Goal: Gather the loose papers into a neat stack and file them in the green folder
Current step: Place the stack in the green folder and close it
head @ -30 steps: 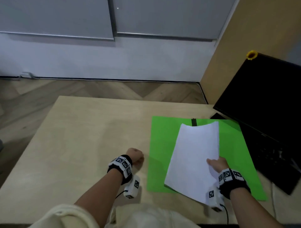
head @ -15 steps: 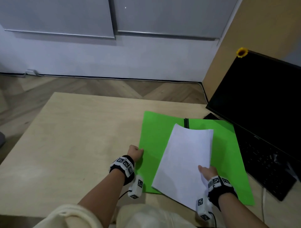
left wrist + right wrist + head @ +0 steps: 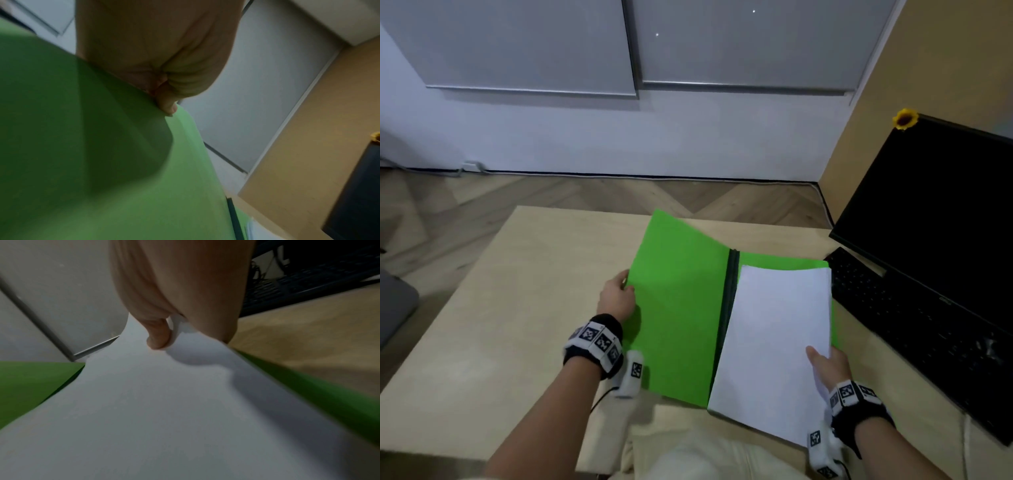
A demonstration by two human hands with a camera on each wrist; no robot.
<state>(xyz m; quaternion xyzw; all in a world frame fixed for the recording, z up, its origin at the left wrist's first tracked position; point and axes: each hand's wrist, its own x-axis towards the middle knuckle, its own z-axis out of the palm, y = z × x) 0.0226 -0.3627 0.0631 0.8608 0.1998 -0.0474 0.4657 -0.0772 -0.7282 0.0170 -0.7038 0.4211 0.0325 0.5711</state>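
Nearest the body, both forearms reach forward over the light wooden table [image 3: 524,308], each wrist wrapped in a black band set with black-and-white square markers that carry no readable lettering. The right hand [image 3: 828,368] pinches the near right edge of the stack of white papers [image 3: 774,335], thumb on top and the other fingers tucked beneath, as the right wrist view shows; the sheets sag a little from that grip and lie over the right half of the green folder [image 3: 678,308], their near corner jutting past the folder's near edge. The papers are blank on the visible side. The left hand [image 3: 616,296] grips the outer edge of the folder's left cover, fingers curled round it, holding that cover tilted up from the table while the dark spine runs between the two halves. Just right of the folder sits an open black laptop [image 3: 928,257], its screen dark, a small mark on its hinge bar too blurred to read, and a yellow sunflower [image 3: 905,119] fixed at the screen's top corner. Beyond the table come herringbone wood flooring and a white wall
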